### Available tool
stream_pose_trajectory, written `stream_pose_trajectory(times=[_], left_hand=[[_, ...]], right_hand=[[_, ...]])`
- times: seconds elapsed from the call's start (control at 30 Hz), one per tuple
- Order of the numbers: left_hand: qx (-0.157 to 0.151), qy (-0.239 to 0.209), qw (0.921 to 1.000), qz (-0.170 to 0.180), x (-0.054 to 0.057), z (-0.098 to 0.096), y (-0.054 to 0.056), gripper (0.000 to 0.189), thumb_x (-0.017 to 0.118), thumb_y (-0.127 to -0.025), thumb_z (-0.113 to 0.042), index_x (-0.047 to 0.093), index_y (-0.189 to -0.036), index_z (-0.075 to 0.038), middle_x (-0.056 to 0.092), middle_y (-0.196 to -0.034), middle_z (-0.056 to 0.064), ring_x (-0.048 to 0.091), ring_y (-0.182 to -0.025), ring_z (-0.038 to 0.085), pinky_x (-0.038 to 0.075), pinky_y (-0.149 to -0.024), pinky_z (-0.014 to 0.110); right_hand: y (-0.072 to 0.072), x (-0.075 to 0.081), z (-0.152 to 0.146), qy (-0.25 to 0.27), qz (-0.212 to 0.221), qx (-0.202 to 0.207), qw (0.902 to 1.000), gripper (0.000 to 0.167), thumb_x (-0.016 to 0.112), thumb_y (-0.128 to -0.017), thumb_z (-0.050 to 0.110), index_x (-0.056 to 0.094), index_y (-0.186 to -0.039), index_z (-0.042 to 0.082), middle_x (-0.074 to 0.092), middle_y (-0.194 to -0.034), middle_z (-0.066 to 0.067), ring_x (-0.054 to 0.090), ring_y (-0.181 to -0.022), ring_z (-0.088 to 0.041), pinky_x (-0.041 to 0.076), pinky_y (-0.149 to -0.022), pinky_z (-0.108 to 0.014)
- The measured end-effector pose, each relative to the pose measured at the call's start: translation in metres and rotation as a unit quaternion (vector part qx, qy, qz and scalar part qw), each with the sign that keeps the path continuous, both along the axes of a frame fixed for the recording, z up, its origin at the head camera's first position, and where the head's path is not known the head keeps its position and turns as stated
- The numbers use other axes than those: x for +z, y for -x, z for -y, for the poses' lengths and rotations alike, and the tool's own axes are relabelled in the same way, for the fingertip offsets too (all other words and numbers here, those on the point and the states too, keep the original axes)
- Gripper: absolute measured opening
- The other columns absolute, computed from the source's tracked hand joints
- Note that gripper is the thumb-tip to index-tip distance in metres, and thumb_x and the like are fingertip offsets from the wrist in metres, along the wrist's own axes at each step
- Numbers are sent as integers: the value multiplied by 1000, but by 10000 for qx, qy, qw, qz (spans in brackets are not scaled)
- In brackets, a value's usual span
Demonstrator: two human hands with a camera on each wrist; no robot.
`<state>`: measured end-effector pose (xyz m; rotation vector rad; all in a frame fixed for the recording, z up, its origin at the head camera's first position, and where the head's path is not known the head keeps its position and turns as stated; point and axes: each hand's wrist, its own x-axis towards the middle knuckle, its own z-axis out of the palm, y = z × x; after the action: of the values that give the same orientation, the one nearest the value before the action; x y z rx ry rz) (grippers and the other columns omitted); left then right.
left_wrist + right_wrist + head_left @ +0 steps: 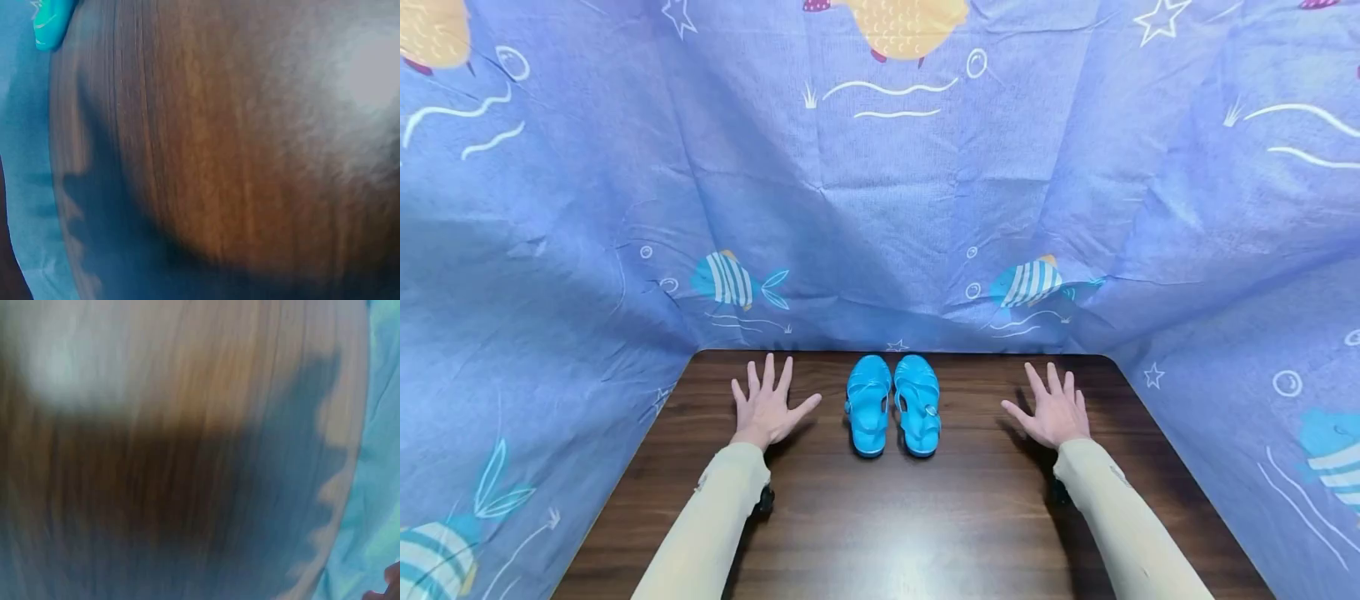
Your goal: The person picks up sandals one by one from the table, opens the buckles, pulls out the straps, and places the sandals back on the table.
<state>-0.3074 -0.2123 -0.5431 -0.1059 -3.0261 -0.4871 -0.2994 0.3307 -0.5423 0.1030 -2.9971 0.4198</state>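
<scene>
A pair of bright blue sandals stands side by side near the table's far edge, the left sandal [869,383] and the right sandal [917,383] with toes pointing away. A strap with a buckle shows on each one's outer side. To their left, my left hand [765,412] is spread with straight fingers, palm down, holding nothing. On the other side my right hand [1054,410] is spread too, farther from the sandals and also holding nothing. The left wrist view catches part of one sandal [52,24] at its top corner. Fingertips [392,581] show at the right wrist view's lower right corner.
A dark brown wood-grain table [880,517] lies below, with a bright glare near its front. Blue cloth [880,208] printed with fish and stars hangs behind it and along both sides. Shadows of the hands fall on the tabletop.
</scene>
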Motion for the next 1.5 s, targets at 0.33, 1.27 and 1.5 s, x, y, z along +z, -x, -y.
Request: stream_pose_trajectory(times=[0.33, 1.27, 1.5], left_hand=[[-202, -792, 9965, 197, -6, -6, -13, 117, 31, -91, -91, 7, -169, -8, 4, -175, 23, 8, -158, 52, 5, -120, 77], [-907, -2564, 9588, 821, -16, -67, -57, 110, 62, -94, -72, 9, -170, -11, 38, -167, 15, 34, -154, 38, 31, -122, 63], [-928, -2416, 9623, 839, -14, -74, -56, 120, 75, -84, -72, 13, -170, -16, 41, -166, 12, 33, -154, 42, 28, -121, 68]], right_hand=[[-16, 0, 31, 1198, 77, 490, 9916, 95, 50, -101, 71, 19, -169, 11, 19, -169, -32, 21, -152, -57, 25, -117, -74], [-89, 35, 192, 3302, 309, 1922, 9236, 65, 72, -102, 25, 44, -159, 12, 52, -157, -13, 59, -136, -32, 53, -106, -52], [-92, 33, 215, 2613, 467, 2264, 9372, 72, 73, -100, 24, 40, -160, 2, 48, -160, -15, 52, -143, -34, 46, -114, -55]])
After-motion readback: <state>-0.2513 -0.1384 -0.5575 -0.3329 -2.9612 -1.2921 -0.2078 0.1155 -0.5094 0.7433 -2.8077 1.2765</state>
